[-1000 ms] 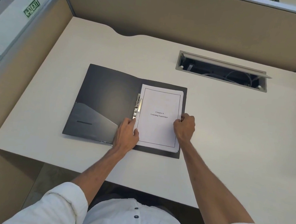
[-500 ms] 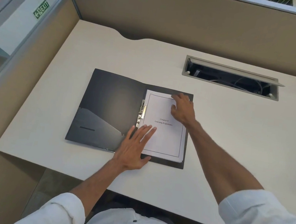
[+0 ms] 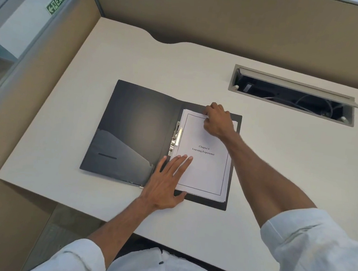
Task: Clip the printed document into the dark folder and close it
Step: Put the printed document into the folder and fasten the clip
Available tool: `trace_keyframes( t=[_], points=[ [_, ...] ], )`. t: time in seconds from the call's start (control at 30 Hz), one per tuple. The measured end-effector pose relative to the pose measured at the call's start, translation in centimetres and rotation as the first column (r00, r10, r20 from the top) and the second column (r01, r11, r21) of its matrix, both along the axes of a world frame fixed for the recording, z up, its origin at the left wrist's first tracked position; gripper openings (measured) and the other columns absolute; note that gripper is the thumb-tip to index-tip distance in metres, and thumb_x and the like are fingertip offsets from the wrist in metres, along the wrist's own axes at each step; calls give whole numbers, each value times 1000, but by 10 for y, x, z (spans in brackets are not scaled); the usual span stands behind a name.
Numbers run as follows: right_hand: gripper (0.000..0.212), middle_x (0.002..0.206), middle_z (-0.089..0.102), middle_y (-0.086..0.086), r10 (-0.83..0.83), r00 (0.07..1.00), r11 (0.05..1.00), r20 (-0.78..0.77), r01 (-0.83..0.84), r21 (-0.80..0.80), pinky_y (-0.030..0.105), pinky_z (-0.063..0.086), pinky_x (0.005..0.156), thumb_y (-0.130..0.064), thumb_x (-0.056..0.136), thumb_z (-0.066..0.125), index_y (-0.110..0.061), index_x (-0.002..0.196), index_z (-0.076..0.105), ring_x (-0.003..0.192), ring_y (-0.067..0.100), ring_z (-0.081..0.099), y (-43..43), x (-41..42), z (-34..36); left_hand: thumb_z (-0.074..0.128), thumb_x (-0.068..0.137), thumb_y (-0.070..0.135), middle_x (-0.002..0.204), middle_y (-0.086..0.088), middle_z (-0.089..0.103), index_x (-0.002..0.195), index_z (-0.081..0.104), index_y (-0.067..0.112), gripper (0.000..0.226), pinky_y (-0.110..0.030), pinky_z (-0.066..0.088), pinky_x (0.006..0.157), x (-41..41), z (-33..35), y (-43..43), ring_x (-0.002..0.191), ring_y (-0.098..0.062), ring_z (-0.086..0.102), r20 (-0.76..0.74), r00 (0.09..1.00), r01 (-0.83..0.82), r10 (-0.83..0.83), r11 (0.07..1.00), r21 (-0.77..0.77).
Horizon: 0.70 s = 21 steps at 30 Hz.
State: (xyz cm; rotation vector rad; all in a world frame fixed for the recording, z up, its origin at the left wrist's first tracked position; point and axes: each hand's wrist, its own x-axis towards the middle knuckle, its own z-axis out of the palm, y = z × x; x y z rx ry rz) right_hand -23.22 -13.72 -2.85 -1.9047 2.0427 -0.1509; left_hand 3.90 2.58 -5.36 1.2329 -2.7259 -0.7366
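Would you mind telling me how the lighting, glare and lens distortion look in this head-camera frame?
Head view: soft, even light; a pale sheen glares on the open dark folder and the metal clip glints. The printed document title reads sharply. Both hands, left hand and right hand, cast only faint shadows. Wide-angle distortion slants the desk edges and enlarges the near sleeve.

Soft, even overhead light, faint sheen on the open folder (image 3: 138,131), wide-angle bending at edges.

pale desk (image 3: 258,165), open cable tray (image 3: 292,96), exit sign (image 3: 56,3)
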Motion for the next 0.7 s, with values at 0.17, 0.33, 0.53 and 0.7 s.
trace_keyframes(
  t=[0.17, 0.33, 0.53, 0.7],
  points=[
    [30, 122, 59, 10, 3, 1000, 1000, 17, -3, -1, 49, 46, 95, -7, 91, 56, -9, 121, 63, 118, 34, 54, 0, -1, -1, 64, 90, 63, 184, 6, 8, 175, -1, 31, 112, -61, 10, 136, 1, -1, 2, 170, -20, 11, 4, 1000, -21, 21, 1000, 5],
    [36, 127, 58, 12, 10, 1000, 1000, 29, -10, -14, 51, 45, 102, -9, 93, 59, -9, 129, 61, 119, 34, 53, 2, 2, -4, 64, 91, 62, 184, 5, 10, 175, 0, 30, 111, -62, 12, 136, 1, -1, 3, 170, -20, 12, 9, 1000, -29, 29, 1000, 8],
    [39, 126, 58, 9, -75, 987, 993, 140, 86, -77, 48, 43, 99, -5, 88, 59, -13, 126, 64, 118, 34, 53, 10, 0, -1, 63, 93, 64, 183, 6, 12, 176, 3, 29, 108, -59, 14, 136, 3, 5, 3, 170, -19, 13, -24, 999, -38, 37, 999, -30],
    [28, 118, 61, 9, -387, 836, 878, 390, 463, -121, 43, 52, 90, -6, 91, 56, -9, 117, 65, 112, 30, 58, 53, -11, 4, 63, 102, 56, 172, 1, 37, 171, 26, 23, 85, -39, 30, 128, 4, 10, -3, 155, -19, 40, -176, 925, -338, 336, 941, 19]
  ],
)
